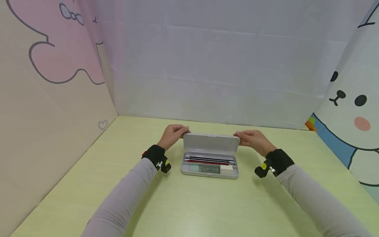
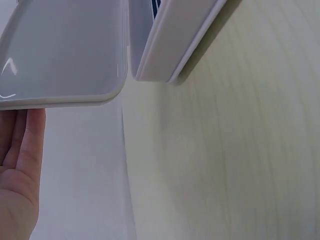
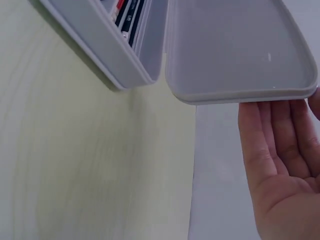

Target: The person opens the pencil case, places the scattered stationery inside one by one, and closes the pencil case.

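Note:
A pale grey pencil case [image 1: 209, 175] lies on the table with its lid [image 1: 211, 144] raised. Dark and red pencils [image 1: 209, 160] fill its rear compartment. Along the front sit a pale green block [image 1: 193, 168], a dark grey rectangular piece [image 1: 209, 169] and a white block that looks like an eraser [image 1: 226, 169]. My left hand [image 1: 174, 134] pinches the lid's upper left corner. At the opposite upper corner, my right hand [image 1: 254, 140] holds the lid, its fingers [image 3: 287, 135] behind and the thumb at the edge. The left thumb is out of sight in the left wrist view.
The light wooden table [image 1: 189, 207] runs back to a white cloth wall [image 1: 219, 75]. Printed panels, a pink figure [image 1: 68, 56] on the left and a white bear [image 1: 349, 121] on the right, bound the sides. Both wrists wear black camera straps [image 1: 281, 161].

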`<state>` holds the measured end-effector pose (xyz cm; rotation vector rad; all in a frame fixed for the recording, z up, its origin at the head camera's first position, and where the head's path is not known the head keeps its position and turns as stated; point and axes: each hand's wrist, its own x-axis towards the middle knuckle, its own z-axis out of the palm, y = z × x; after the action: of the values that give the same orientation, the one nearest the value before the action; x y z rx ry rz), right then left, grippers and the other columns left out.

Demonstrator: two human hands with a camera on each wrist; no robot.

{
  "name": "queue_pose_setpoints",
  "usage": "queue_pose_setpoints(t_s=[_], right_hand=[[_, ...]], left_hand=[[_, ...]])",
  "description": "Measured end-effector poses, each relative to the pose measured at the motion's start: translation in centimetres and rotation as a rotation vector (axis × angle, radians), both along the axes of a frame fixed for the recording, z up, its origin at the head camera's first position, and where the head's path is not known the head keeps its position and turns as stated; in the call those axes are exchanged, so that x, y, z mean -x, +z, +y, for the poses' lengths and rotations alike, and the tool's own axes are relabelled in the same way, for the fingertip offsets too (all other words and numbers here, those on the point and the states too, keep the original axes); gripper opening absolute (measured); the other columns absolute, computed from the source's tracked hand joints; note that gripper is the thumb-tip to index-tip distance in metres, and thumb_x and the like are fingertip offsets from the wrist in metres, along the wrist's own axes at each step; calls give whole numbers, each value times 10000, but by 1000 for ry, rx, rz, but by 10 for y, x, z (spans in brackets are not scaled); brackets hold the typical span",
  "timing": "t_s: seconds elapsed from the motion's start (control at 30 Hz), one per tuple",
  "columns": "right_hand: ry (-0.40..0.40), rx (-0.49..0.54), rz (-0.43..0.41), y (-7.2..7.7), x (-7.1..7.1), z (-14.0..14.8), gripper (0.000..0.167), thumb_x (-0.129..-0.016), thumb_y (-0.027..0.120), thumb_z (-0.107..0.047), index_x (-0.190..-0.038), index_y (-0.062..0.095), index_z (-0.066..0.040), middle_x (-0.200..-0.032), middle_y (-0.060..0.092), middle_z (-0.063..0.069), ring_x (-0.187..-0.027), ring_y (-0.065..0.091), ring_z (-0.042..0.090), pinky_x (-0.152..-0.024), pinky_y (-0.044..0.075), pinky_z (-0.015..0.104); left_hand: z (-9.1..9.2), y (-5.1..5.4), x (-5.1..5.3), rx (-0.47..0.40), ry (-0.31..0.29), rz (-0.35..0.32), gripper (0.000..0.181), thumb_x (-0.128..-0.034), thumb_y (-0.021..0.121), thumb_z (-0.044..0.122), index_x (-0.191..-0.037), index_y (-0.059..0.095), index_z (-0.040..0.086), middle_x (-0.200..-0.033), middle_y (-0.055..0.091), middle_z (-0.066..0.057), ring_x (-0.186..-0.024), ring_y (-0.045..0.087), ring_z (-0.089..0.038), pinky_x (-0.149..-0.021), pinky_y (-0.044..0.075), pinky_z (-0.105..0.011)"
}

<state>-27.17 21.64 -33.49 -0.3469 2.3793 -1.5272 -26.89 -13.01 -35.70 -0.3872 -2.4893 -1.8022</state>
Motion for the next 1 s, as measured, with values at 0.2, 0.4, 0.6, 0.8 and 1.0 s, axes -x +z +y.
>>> queue_pose_setpoints(t_s=[0.2, 0.4, 0.6, 0.8, 1.0], right_hand=[[63, -50, 78, 3, -8, 0, 480, -955, 597, -273, -1282, 557, 76, -1198, 670, 101, -909, 658, -37, -950, 542, 335], [186, -194, 134, 5, -18, 2, 405, -955, 596, -240, -1287, 588, -8, -1298, 615, 208, -1103, 644, 171, -1005, 496, 431], [323, -320, 325, -2, -41, -9, 353, -915, 647, -155, -1211, 627, 36, -1181, 674, 206, -1092, 640, 347, -905, 557, 347], [323, -434, 591, -8, -74, -26, 323, -834, 737, -154, -1109, 685, 7, -1077, 712, 141, -978, 664, 283, -870, 557, 394], [256, -475, 692, -15, -88, -34, 328, -798, 768, -121, -1093, 690, 2, -1058, 717, 129, -936, 664, 249, -803, 552, 378]], left_hand=[[-6, 4, -7, 45, -64, -36, 281, -970, 563, 242, -1031, 704, 6, -1041, 709, -176, -777, 660, -49, -856, 564, -359], [-13, 6, -18, 274, -184, -4, 243, -937, 616, 228, -1093, 694, 59, -1055, 714, -113, -916, 645, -156, -898, 520, -399], [-6, 7, -42, 434, -359, 63, 283, -910, 638, 183, -1139, 658, 18, -1077, 706, -103, -1012, 643, -210, -949, 524, -337], [5, 4, -67, 649, -354, 172, 325, -863, 699, 223, -1133, 670, 44, -1117, 694, -81, -998, 623, -190, -884, 512, -306], [10, -3, -73, 723, -300, 240, 333, -834, 738, 202, -1112, 675, 29, -1119, 693, -93, -1017, 625, -207, -874, 521, -324]])
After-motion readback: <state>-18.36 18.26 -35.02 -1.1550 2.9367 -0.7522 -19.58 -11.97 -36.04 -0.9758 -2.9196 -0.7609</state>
